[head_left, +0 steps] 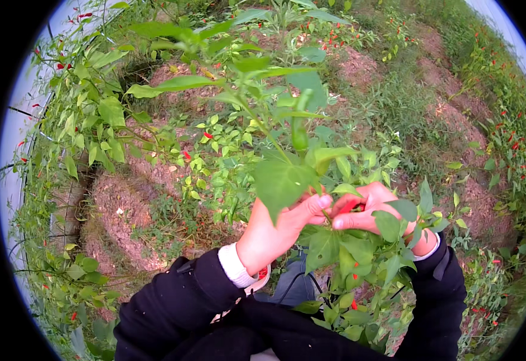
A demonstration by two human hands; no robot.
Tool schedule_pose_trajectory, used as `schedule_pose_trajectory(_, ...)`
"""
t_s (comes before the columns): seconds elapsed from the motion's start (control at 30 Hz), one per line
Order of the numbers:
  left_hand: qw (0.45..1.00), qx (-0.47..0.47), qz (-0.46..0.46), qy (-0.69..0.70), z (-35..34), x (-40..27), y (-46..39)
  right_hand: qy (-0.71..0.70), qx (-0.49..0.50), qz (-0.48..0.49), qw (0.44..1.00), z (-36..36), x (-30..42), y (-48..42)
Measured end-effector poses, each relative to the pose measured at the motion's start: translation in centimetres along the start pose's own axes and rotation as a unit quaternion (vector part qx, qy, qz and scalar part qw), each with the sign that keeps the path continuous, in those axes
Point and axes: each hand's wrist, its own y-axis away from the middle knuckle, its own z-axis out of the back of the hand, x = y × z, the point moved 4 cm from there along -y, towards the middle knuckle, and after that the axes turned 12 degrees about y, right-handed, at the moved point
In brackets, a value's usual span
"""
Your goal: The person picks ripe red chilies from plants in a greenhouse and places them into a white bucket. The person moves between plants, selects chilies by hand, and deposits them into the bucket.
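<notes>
Both hands are at a leafy chili pepper plant [285, 178] close in front of me. My left hand [285, 225] has its thumb and fingers closed at a green stem; a large leaf hides part of the fingers. Beside it on the right, my right hand [369, 210] has a red chili pepper [348, 206] between its curled fingers, with thumb and fingertips close to the same stem. A green chili pepper [299, 131] hangs above the hands. Lower on the plant, another red chili pepper [354, 304] shows among the leaves.
A pale container [263, 280] with red peppers shows partly under my left sleeve. Further pepper plants [511, 135] with red fruit grow at the right, others [105, 108] at the left. Reddish soil [123, 216] and low weeds lie between them. Light sheeting [14, 122] borders the left side.
</notes>
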Motion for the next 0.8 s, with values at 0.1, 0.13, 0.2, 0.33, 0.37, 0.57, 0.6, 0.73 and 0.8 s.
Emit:
schedule_pose_trajectory(0.1, 1.0, 0.004, 0.005, -0.003, -0.8, 0.0, 0.0, 0.08, 0.044, -0.052, 0.994, 0.0, -0.5, 0.4)
schedule_pose_trajectory(0.13, 1.0, 0.009, 0.009, -0.002, -0.7, -0.1, 0.0, 0.085, 0.051, -0.074, 0.992, 0.0, -0.6, 0.4)
schedule_pose_trajectory(0.2, 1.0, 0.006, 0.009, 0.003, -0.6, 0.0, 0.2, 0.024, 0.05, -0.032, 0.998, -0.3, -0.7, 0.3)
schedule_pose_trajectory(0.33, 1.0, -0.009, -0.001, 0.008, -0.5, -0.2, 0.4, -0.175, 0.031, -0.18, 0.967, -1.3, -0.6, 0.6)
schedule_pose_trajectory(0.37, 1.0, -0.008, -0.003, 0.005, -0.6, -0.4, 0.5, -0.19, 0.031, -0.173, 0.966, -1.4, -0.7, 0.5)
schedule_pose_trajectory(0.57, 1.0, -0.02, 0.015, 0.007, -0.7, -0.4, 1.0, -0.208, 0.064, -0.227, 0.949, -2.3, -2.1, 0.1)
schedule_pose_trajectory(0.6, 1.0, -0.013, 0.009, 0.008, -0.8, -0.5, 1.0, -0.216, 0.07, -0.226, 0.947, -2.5, -2.8, 0.0)
schedule_pose_trajectory(0.73, 1.0, 0.006, -0.007, 0.005, -0.9, -0.3, 1.2, -0.314, 0.043, -0.193, 0.929, -4.0, -4.8, 0.0)
schedule_pose_trajectory(0.8, 1.0, 0.013, -0.008, -0.004, -0.9, -0.3, 1.3, -0.275, 0.065, -0.208, 0.937, -4.2, -5.2, -0.3)
